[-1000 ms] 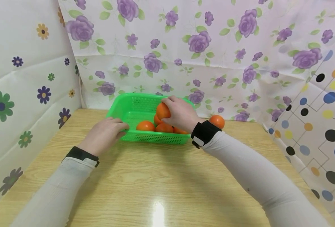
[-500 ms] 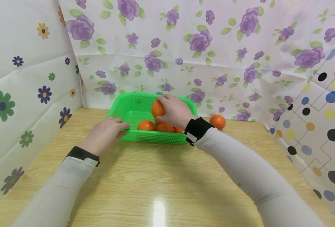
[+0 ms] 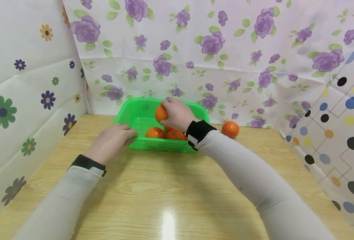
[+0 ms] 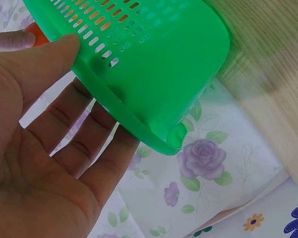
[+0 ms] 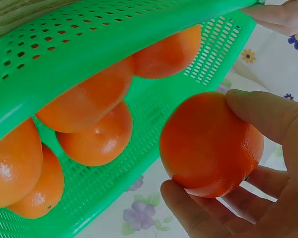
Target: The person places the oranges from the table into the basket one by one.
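My right hand (image 3: 178, 115) grips an orange-red tomato (image 5: 208, 144) between thumb and fingers, raised over the green plastic basket (image 3: 162, 145). Below it, several more tomatoes (image 3: 155, 133) lie inside along the basket's near wall, partly hidden by the hand and the rim. At the basket's near left corner my left hand (image 3: 112, 140) holds the rim (image 4: 107, 96), its thumb on one side and fingers on the other in the left wrist view. Another tomato (image 3: 230, 129) sits on the table to the right of the basket.
The wooden table (image 3: 153, 186) extends in front of the basket. Behind it hangs a cloth with purple roses (image 3: 211, 43). Patterned sheets stand at the left (image 3: 30, 83) and right (image 3: 345, 133) sides.
My right hand has carried the tomato leftward over the basket, bringing it above the middle. My left hand has stayed on the rim, and the basket has not visibly shifted.
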Tool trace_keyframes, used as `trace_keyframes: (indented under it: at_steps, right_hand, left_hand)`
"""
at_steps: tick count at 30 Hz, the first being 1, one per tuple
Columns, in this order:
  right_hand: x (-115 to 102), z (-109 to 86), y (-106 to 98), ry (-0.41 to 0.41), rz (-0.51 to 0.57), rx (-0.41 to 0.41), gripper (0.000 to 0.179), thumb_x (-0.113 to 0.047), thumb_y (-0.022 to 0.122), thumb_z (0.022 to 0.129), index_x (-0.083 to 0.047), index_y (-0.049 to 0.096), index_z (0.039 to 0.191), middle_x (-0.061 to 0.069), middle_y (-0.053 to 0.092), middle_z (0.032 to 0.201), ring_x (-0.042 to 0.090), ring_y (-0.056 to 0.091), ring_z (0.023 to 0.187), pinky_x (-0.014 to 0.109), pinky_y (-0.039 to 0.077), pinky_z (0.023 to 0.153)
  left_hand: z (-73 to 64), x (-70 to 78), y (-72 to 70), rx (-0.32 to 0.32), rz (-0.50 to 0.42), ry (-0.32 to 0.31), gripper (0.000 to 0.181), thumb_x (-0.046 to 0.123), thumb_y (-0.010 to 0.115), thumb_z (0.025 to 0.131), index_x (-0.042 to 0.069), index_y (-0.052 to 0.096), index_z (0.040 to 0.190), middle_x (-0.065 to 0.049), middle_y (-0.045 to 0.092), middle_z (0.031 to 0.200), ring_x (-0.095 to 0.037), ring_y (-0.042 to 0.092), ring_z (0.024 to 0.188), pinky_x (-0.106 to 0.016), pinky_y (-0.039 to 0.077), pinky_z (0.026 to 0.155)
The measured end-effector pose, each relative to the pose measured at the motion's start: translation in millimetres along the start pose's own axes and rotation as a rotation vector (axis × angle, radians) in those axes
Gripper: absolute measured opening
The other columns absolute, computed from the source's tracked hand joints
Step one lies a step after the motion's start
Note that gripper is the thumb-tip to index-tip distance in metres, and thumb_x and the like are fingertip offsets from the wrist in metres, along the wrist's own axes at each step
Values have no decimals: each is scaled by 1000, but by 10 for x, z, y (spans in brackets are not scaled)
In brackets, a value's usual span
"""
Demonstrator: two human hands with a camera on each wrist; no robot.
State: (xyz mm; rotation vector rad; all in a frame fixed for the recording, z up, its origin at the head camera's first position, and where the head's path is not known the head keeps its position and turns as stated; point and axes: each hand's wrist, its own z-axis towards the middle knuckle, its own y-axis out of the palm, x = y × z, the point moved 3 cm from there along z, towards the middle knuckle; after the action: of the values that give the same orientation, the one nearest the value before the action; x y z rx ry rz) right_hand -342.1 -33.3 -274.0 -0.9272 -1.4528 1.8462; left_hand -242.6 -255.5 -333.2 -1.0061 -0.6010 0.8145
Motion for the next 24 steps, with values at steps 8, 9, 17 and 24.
trace_keyframes:
  at_steps: [8,9,17,24]
  right_hand:
    - [-28,103,50,10,-2,-47,66,-29,82,102,-8,55,159,14,61,146,29,67,119,42,59,100]
    - [-38,111,53,9,2,-55,66,-28,82,102,-8,55,160,14,61,145,30,67,119,42,59,100]
    - [-134,205,118,-8,39,-110,65,-23,80,104,-13,54,162,16,60,146,29,67,118,40,58,100]
    - [-135,301,198,10,21,-163,67,-22,78,104,-18,52,165,16,57,150,29,64,114,42,57,95]
  left_hand:
    - [-2,8,-3,0,4,-2,20,3,89,92,10,82,110,-8,76,104,-31,68,94,-46,62,84]
    - [-3,10,-5,0,5,-2,20,3,89,92,10,82,110,-8,76,104,-31,68,94,-46,62,84]
    - [-22,-8,-20,-2,5,-9,19,4,89,93,11,82,109,-6,75,103,-30,67,93,-45,61,83]
    - [-7,-24,8,0,12,-7,16,6,89,94,11,82,108,-6,76,103,-30,67,93,-43,61,82]
